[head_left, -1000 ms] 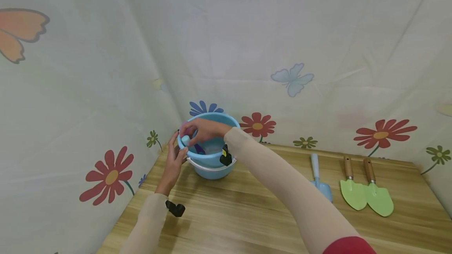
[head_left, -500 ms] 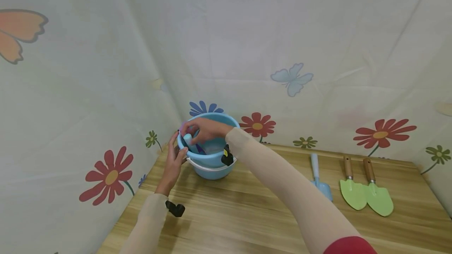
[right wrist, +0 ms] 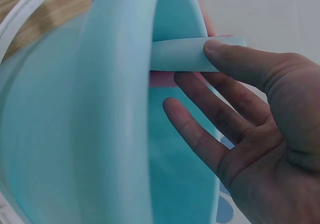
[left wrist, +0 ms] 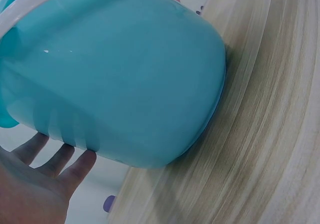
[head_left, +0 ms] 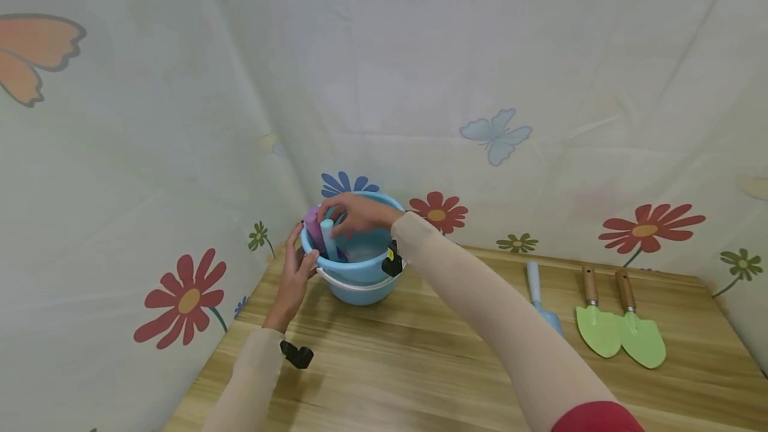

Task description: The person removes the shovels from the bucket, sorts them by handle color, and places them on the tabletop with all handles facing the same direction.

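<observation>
A light blue bucket [head_left: 360,297] with a white handle stands on the wooden table. My left hand [head_left: 294,282] steadies its left side, the fingers spread against the outer wall [left wrist: 120,84] and the thumb at the front rim. Over the bucket's mouth, my right hand [head_left: 357,212] pinches the upper end of a light blue handle [right wrist: 182,54] between thumb and fingers. That handle stands nearly upright inside, its lower end hidden by the rim. Left of it leans a purple handle [head_left: 315,231], also in the bucket.
On the table [head_left: 420,379] to the right lie a blue shovel [head_left: 534,282], partly covered by my right sleeve, and two green trowels with wooden handles [head_left: 599,329]. A flower-printed cloth [head_left: 540,172] rises behind and to the left, close to the bucket.
My right hand has shifted slightly right, bringing the light blue handle more upright. More of that handle and the purple one now shows. The left hand and bucket have stayed put.
</observation>
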Demonstrator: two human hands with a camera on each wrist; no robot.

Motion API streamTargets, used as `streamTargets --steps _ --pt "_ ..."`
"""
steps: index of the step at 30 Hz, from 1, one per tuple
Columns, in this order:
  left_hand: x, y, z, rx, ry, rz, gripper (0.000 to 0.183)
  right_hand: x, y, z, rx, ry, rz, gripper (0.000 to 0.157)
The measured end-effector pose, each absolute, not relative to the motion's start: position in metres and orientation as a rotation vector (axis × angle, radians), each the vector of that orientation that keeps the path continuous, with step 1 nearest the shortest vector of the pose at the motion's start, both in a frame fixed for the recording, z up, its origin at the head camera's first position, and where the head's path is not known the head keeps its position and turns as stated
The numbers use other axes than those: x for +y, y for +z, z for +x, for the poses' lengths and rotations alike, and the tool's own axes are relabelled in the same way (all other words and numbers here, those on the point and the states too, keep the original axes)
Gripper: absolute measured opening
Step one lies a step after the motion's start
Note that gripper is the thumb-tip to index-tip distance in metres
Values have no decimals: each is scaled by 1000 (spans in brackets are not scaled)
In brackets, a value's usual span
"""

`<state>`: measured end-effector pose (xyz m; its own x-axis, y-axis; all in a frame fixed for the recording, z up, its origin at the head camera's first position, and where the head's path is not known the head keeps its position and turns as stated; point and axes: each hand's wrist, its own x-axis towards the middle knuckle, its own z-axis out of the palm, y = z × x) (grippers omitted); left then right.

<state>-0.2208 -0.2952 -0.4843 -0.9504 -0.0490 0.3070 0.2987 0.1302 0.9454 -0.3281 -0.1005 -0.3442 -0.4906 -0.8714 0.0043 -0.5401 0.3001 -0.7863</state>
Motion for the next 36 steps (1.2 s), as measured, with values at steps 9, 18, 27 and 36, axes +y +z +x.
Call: streamTargets --steps 9,18,27,36 --pt "-295 -484 -223 -2148 -1899 -242 67 -86 -337 -337 2160 -1109 -1212 33" --pt "-296 -484 -224 -2146 -1905 -243 68 -71 -325 -338 2245 -1127 -1202 35" --pt "-296 -486 -225 -2167 -1882 -211 66 -62 -323 -339 2301 -1167 -1190 32" --pt "-297 -486 -225 -2157 -1862 -222 67 -56 -311 -337 2436 -1183 -1239 34"
